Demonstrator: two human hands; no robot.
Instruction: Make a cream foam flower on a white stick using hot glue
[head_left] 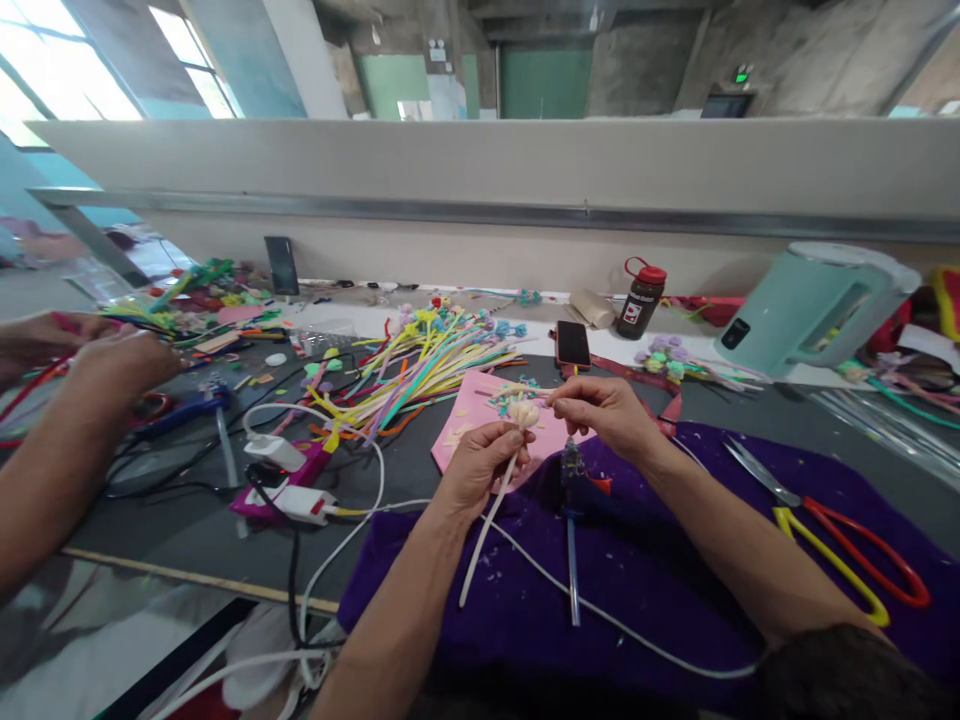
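Note:
My left hand [484,465] is closed on a cream pipe-cleaner flower [523,412], pinched just under its pale rounded head, and the long stem [484,540] slants down to the left. To the right of the flower head, my right hand [600,410] has thumb and forefinger pinched together; what they hold, if anything, is too small to make out. Under both hands lies a pink sheet [457,410] with small scraps on it. A glue gun [574,490] with a clear glue stick rests on the purple cloth [637,570], just below my right hand.
Scissors [832,530] lie at the right, near my right forearm. Colourful stems [427,370], a phone [572,345], a bottle [641,300] and a kettle [810,305] stand or lie behind. At left are a power strip [289,490], cables and another person's hands [120,360].

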